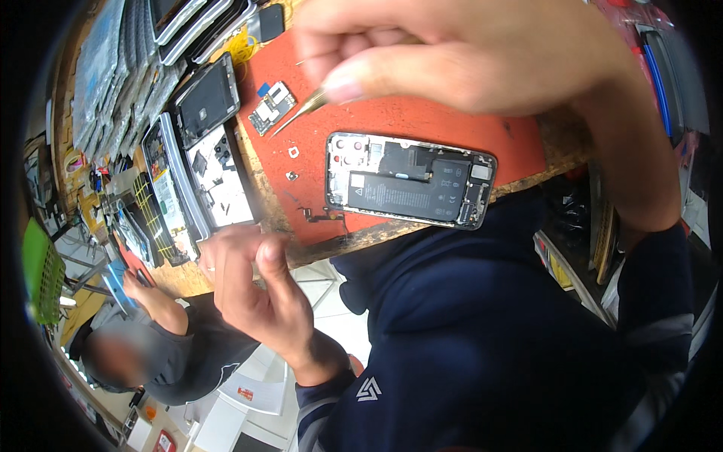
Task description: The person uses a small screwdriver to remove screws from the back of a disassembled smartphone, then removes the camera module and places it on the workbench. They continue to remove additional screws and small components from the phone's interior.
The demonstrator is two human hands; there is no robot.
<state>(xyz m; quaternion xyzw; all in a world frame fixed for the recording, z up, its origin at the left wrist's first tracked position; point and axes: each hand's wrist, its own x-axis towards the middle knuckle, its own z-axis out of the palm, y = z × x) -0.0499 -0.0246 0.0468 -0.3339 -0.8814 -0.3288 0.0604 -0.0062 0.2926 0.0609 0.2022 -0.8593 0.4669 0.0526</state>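
Note:
My right hand [422,64] comes over the red mat [520,147] from the right, its fingers closed on brass-coloured tweezers [310,104]. The fine tip points down beside a small phone circuit board [273,109] with a blue tab. An opened phone [410,181] lies on the mat below that hand, its battery and inner parts bare. A small square metal frame [294,152], a little metal part [291,175] and a dark flex cable [320,215] lie left of the phone. My left hand [260,282] is at the table's near edge, fingers curled; their inside is hidden.
A white tray [226,184] with small dark parts and a phone back housing [207,102] stand left of the mat. Bubble-wrap pouches [113,83] are piled at the upper left. Another person [162,354] sits at the lower left near a green basket [44,264].

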